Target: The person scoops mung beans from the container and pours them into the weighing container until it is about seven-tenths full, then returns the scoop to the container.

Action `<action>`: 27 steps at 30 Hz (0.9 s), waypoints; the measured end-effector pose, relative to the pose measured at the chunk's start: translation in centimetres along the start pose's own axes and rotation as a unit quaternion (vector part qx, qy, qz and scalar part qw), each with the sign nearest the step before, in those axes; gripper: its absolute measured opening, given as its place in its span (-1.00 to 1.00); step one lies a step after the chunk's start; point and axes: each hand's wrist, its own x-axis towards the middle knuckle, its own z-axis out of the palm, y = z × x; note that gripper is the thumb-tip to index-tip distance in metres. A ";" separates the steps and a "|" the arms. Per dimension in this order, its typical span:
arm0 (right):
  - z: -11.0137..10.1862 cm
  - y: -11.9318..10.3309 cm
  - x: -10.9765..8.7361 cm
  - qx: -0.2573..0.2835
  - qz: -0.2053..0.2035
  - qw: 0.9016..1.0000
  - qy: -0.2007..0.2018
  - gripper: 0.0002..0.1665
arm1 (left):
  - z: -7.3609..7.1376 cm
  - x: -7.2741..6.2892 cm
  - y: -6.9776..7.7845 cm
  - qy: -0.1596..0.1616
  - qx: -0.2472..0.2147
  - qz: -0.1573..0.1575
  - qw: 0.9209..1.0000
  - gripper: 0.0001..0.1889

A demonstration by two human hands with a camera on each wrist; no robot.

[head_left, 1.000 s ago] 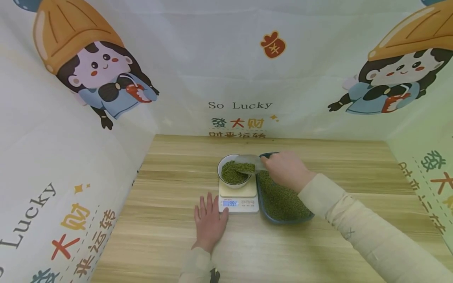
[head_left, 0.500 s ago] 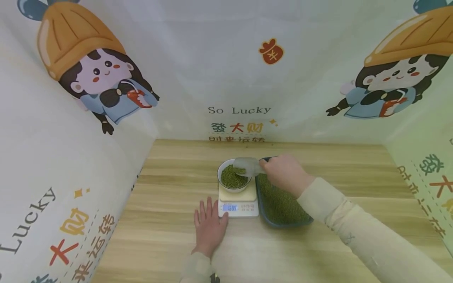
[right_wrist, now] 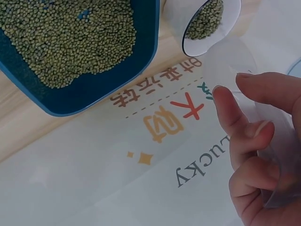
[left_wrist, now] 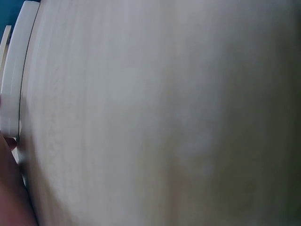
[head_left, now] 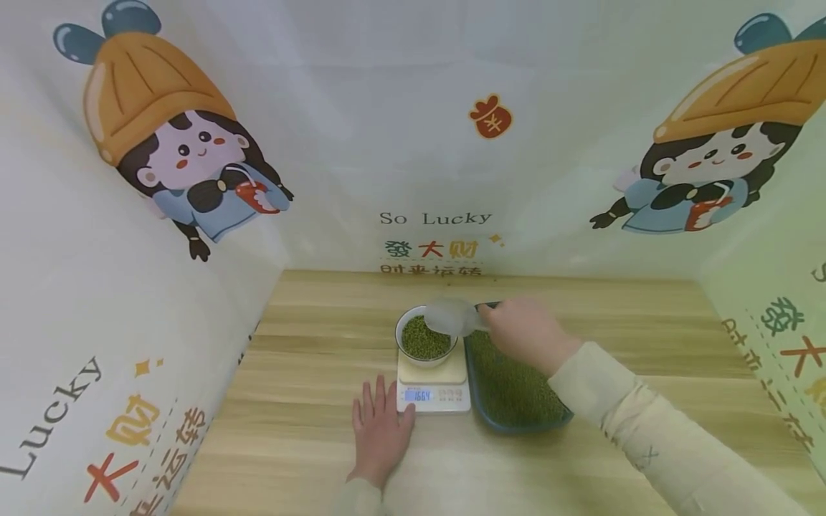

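Note:
My right hand [head_left: 525, 333] grips the handle of a clear plastic scoop [head_left: 448, 316], whose blade is tipped over the right rim of a white bowl [head_left: 427, 362]. Green mung beans [head_left: 424, 340] lie in the bowl, and no beans show in the scoop in the right wrist view. Beneath the bowl stands a white kitchen scale [head_left: 454, 401] with its display lit. My left hand [head_left: 382, 433] rests on the table with fingers spread, the thumb at the scale's front left corner. In the left wrist view only the scale's edge [left_wrist: 16, 70] and part of that hand appear.
A blue tray [head_left: 516, 430] holding many more mung beans stands close to the scale's right side, partly under my right forearm. The wooden table [head_left: 310, 344] meets a printed cloth backdrop [head_left: 323, 179] at the back and both sides.
The scoop has tipped over the bowl, and the beans seen in it earlier have gone from it. Digits on the scale's display differ. The head view has tilted slightly upward; my left hand stays put.

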 end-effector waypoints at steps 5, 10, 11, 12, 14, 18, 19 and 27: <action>0.3 -0.1 -0.5 -0.003 -0.002 1.000 -0.007 -0.85 | -0.1 -0.5 0.3 -0.001 -0.009 0.004 1.000 -0.40; 0.6 0.2 -1.0 0.031 0.017 0.999 -0.017 -0.86 | 0.3 -0.6 0.2 -0.003 0.001 0.006 1.000 -0.39; 0.6 0.4 -1.2 0.040 0.023 0.999 -0.020 -0.86 | 0.4 -0.6 0.1 -0.003 0.002 0.006 1.000 -0.39; 0.5 0.6 -1.4 0.049 0.028 0.998 -0.021 -0.87 | 0.4 -0.6 0.1 -0.003 0.000 0.006 1.000 -0.39; 0.3 1.2 -1.9 0.069 0.039 0.997 -0.023 -0.89 | 0.5 -0.5 0.0 -0.003 -0.001 0.006 1.000 -0.38; -0.7 2.9 -3.2 0.122 0.061 0.989 -0.051 -0.85 | 0.5 -0.3 0.0 -0.001 -0.004 0.006 1.000 -0.38; -0.9 3.4 -3.7 0.130 0.065 0.987 -0.061 -0.84 | 0.5 -0.2 0.0 0.001 -0.007 0.006 1.000 -0.38; -1.6 7.1 -6.9 0.157 0.069 0.970 -0.171 -0.86 | -0.2 0.0 0.0 -0.009 -0.004 -0.003 1.000 -0.38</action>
